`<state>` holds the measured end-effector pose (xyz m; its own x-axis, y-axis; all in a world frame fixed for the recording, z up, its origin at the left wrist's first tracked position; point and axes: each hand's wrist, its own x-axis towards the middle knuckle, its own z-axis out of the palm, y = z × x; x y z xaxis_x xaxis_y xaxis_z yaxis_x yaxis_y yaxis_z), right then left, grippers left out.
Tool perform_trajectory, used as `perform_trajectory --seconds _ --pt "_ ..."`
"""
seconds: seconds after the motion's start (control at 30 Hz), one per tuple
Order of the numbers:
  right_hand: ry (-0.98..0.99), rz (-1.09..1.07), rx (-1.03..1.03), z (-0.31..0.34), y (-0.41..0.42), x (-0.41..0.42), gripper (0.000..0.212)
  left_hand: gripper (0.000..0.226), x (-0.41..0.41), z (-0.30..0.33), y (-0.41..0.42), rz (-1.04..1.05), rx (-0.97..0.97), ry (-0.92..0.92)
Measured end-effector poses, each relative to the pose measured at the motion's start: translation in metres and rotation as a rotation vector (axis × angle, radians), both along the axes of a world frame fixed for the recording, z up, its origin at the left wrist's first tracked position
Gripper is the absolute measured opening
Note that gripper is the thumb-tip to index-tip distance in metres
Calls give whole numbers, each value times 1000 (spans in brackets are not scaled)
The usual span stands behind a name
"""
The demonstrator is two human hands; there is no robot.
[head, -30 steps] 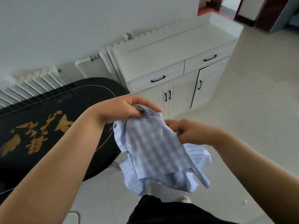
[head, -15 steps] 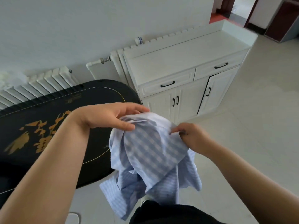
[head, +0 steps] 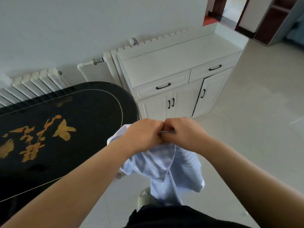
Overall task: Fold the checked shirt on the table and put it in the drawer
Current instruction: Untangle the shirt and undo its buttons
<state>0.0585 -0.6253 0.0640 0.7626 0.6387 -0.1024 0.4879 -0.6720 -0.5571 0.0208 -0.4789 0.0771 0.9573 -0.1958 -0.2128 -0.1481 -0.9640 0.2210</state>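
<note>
The pale blue checked shirt (head: pixel 166 168) hangs in the air below my two hands, bunched and drooping toward the floor. My left hand (head: pixel 143 134) and my right hand (head: pixel 182 134) are knuckle to knuckle at centre frame, both pinching the shirt's top edge between them. The black oval table (head: pixel 65 137) with gold lettering lies to my left, and the shirt is off it. The white cabinet (head: pixel 172 66) stands ahead by the wall, with its left drawer (head: pixel 162 87) and right drawer (head: pixel 213 69) both closed.
White radiators (head: pixel 32 84) line the wall behind the table and cabinet. Pale tiled floor (head: pixel 246 129) spreads to the right toward a doorway. My foot in a light slipper (head: pixel 144 196) shows beneath the shirt, above my dark trousers.
My hands have come together from apart and now meet at the shirt's top edge. The shirt has dropped from a spread bundle into a narrower hanging drape.
</note>
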Motion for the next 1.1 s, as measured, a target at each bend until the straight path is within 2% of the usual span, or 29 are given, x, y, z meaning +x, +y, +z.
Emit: perform_trajectory --seconds 0.1,0.2,0.3,0.43,0.53,0.63,0.93,1.0,1.1 --pt "60 -2 -44 -9 -25 14 42 32 2 -5 9 21 -160 32" --pt "104 -39 -182 -21 -49 15 46 28 4 -5 20 48 -238 -92" --pt "114 -49 -292 -36 -60 3 42 23 7 0 25 94 -262 -193" --pt "146 -62 -188 -57 -63 -19 40 27 8 7 28 127 -248 -268" --pt "178 -108 -128 -79 -65 -34 46 12 6 12 34 146 -273 -326" --pt "267 -207 -58 -98 -72 -41 39 8 3 19 40 178 -292 -375" --pt "370 -328 -97 -138 -86 -27 36 3 -4 17 52 339 -385 -446" --pt "361 -398 -94 -137 -88 -18 39 3 -5 17 59 372 -410 -447" --pt "205 -512 -34 -111 -95 4 44 8 -9 17 73 453 -431 -473"
